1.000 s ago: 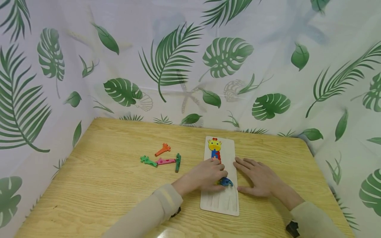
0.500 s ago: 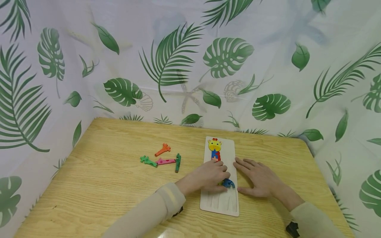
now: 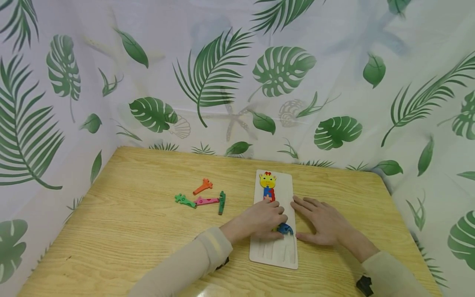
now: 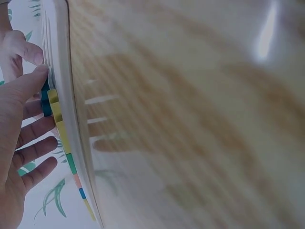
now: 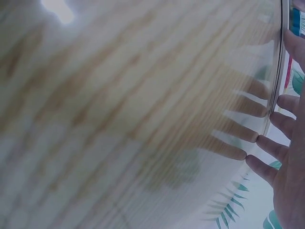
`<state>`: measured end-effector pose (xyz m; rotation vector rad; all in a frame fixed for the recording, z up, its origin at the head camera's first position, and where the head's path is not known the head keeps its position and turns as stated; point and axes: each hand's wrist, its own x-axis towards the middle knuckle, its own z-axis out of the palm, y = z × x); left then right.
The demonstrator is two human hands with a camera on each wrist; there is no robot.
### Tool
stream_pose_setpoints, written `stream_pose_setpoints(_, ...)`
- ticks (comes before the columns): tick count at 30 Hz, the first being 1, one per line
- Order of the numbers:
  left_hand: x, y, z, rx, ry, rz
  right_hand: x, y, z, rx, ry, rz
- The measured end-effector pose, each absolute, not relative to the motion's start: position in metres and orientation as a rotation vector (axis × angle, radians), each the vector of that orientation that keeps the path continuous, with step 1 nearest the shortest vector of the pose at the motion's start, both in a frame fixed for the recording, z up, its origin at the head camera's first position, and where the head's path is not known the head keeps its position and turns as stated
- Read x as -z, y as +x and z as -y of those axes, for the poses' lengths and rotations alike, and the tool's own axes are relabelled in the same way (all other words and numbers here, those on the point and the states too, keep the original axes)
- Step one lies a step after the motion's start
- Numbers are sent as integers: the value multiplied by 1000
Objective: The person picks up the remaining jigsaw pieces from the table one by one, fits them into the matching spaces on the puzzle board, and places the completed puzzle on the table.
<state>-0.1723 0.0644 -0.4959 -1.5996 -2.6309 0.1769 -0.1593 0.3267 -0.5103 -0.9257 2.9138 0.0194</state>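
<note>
A pale puzzle board lies on the table, with a giraffe head piece and coloured neck pieces at its far end. My left hand reaches over the board and pinches a blue puzzle piece between thumb and fingers. The left wrist view shows the blue piece at the thumb tip, right beside a yellow piece on the board; the other fingers are spread. With its fingers extended, my right hand rests along the board's right edge. Shallow grooves show at the near end.
Left of the board lie loose puzzle pieces: an orange one, a light green one, a pink one and a dark green one. A leaf-printed curtain borders the wooden table.
Over the past second my left hand has shifted slightly to the right with the blue puzzle piece, then stayed nearly still. My right hand and the loose pieces have kept their places.
</note>
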Motion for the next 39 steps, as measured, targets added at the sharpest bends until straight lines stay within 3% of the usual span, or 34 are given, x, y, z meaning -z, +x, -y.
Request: stream_pose_setpoints(39,502,-173,-66,-211,-1628,2633,511,-159,-326,-29,-917,-2917)
